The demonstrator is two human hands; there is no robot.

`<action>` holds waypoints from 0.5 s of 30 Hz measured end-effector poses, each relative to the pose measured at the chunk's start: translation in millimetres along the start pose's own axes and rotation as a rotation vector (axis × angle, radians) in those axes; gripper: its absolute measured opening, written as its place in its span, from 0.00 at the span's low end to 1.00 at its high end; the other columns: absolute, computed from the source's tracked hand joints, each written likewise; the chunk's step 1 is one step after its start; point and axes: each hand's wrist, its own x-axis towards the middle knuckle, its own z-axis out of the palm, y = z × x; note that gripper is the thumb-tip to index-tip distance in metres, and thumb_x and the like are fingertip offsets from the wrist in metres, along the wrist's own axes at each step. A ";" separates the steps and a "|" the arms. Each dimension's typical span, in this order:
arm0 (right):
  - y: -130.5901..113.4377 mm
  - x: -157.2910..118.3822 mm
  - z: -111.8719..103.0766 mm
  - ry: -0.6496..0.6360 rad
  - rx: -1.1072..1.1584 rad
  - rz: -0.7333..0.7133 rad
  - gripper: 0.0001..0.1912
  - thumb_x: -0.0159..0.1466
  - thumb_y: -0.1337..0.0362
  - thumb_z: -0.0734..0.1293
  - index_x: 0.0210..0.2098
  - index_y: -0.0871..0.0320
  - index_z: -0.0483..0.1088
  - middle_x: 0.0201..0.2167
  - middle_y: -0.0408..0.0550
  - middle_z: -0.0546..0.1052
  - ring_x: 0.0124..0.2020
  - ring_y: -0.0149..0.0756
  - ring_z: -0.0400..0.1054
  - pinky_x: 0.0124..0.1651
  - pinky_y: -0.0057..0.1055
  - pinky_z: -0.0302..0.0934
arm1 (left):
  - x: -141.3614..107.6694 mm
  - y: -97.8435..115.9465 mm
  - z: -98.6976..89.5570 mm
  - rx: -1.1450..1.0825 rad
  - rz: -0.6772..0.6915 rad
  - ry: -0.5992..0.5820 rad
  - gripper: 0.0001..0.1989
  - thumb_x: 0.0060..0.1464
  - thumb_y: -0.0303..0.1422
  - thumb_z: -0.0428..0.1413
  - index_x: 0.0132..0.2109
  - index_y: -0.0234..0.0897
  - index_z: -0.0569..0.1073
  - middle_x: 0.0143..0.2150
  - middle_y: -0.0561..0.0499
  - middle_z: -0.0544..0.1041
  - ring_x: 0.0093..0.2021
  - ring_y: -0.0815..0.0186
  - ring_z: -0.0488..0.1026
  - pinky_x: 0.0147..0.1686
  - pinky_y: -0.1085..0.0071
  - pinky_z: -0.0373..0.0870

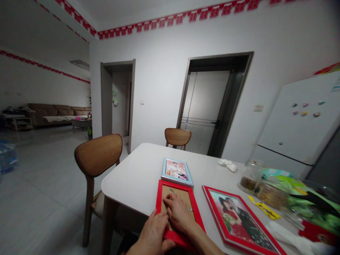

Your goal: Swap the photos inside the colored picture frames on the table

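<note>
A red picture frame (197, 212) lies face down at the table's near edge, its brown backing board (183, 193) facing up. My left hand (155, 230) is closed round the frame's near left side, fingers on top and thumb by the near edge. Across the backing lies my right hand (179, 210), fingers bent together, with the fingertips at a small metal clip (163, 200) on the left edge. Another clip (190, 209) shows at the right edge, and a metal hanger (172, 190) sits near the far end. My right hand and wrist hide part of the board.
A light-blue framed photo (176, 170) lies just beyond. To the right is a red framed photo (239, 219) of two people. Jars (271, 193), a yellow packet (265, 209), crumpled tissue (227, 165) and green bags (313, 209) crowd the right side. Wooden chairs (99, 154) stand around the table.
</note>
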 end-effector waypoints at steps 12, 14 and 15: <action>21.1 19.3 1.6 0.086 0.030 0.195 0.18 0.57 0.65 0.55 0.44 0.59 0.67 0.40 0.52 0.71 0.43 0.36 0.62 0.45 0.28 0.51 | 1.6 -5.1 4.2 0.075 -0.044 -0.078 0.32 0.36 0.29 0.62 0.51 0.29 0.62 0.51 0.39 0.67 0.51 0.54 0.61 0.54 0.57 0.50; 30.8 30.0 3.7 0.094 0.020 0.253 0.16 0.56 0.64 0.56 0.40 0.60 0.69 0.38 0.52 0.73 0.41 0.37 0.64 0.44 0.29 0.52 | 1.8 -7.2 5.3 0.075 -0.038 -0.085 0.33 0.36 0.29 0.62 0.51 0.29 0.62 0.51 0.38 0.66 0.51 0.53 0.61 0.54 0.56 0.50; 34.7 34.9 4.9 0.094 0.016 0.280 0.14 0.56 0.63 0.57 0.37 0.59 0.70 0.36 0.52 0.73 0.40 0.37 0.65 0.42 0.29 0.53 | 2.1 -7.8 5.3 0.075 -0.033 -0.087 0.33 0.36 0.29 0.62 0.52 0.28 0.62 0.51 0.37 0.66 0.52 0.53 0.61 0.54 0.55 0.50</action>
